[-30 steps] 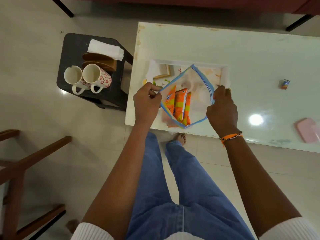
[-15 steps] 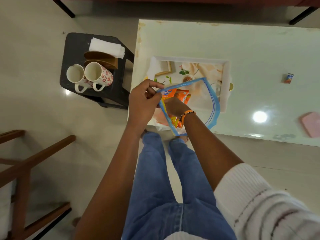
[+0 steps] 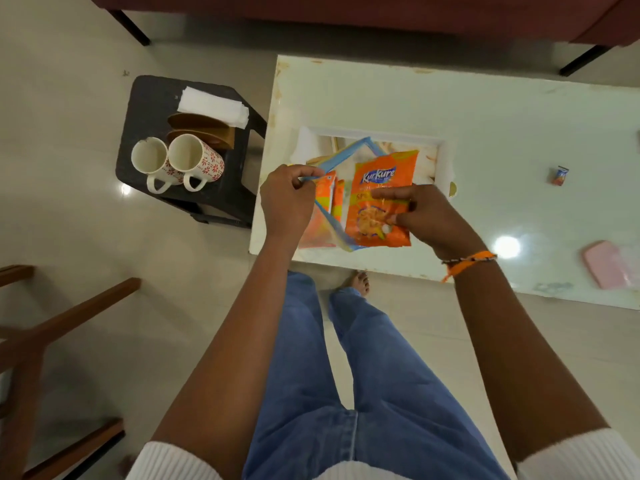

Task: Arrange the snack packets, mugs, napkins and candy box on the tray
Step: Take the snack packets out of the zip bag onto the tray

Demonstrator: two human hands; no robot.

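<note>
Pale tiled floor surrounds a glossy white table (image 3: 485, 109), with a black stool (image 3: 145, 109) just beside its left end; only the head view is available.

Head view, findings:
- On the table a white tray (image 3: 447, 157) sits near the front edge. Its floor is bare where it can be seen, so nothing appears arranged on it yet.
- Left hand (image 3: 287, 202) is closed in a pinch on the blue rim of a clear zip bag (image 3: 341, 155), holding its mouth open above the tray. At least two more orange packets (image 3: 332, 199) are visible inside the bag.
- Right hand (image 3: 426, 216) is closed on a Kurkure snack packet (image 3: 381, 199) — fingers across its face, thumb at the lower edge — holding it flat, label up, over the bag and tray. In my judgement the left hand steadies the bag so the packet slides free.
- Two floral mugs (image 3: 176, 162), white napkins (image 3: 214, 107) and a brown holder (image 3: 204, 131) stand on the stool, untouched.
- Off to the right lie a small wrapped sweet (image 3: 560, 175) and a pink object (image 3: 604, 265) that may be the candy box; I cannot confirm.

Change noted: half a second ago the right hand was inside the bag among the packets; it is now outside with one packet drawn clear. A second ago both hands merely spread the bag's mouth.

Assessment: unpacking stage — arranging has barely begun.
</note>
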